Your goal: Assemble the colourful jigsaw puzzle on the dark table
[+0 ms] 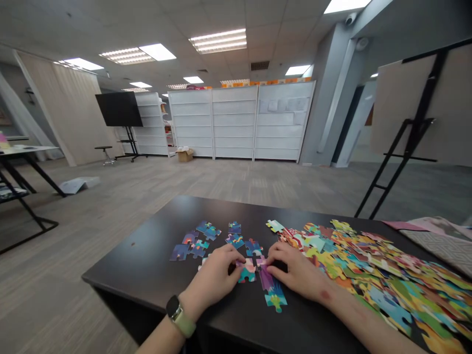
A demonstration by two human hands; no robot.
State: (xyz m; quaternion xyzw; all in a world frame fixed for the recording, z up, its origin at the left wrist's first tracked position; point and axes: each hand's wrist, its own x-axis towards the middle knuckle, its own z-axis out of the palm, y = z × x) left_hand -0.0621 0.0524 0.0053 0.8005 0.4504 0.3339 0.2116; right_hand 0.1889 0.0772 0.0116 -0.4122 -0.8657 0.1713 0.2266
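With narrow-set fingers (233,252), holding pink piece (248,271) (left hand (216,270)) beside purple strip (268,282) (right hand (297,268)); seemingly just beginning, showing joined blue cluster (199,248) left of strip, leaving loose pile (379,268) right.

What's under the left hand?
Beside the left hand, a pink-and-teal puzzle piece shows partly; a pale edge peeks out opposite. What lies directly beneath the hand is covered.

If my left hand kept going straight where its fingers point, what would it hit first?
Your left hand would first meet the pink-and-teal puzzle piece right in front of it, probably touching already. Beyond that, the purple puzzle strip seems next, though depth is unclear.
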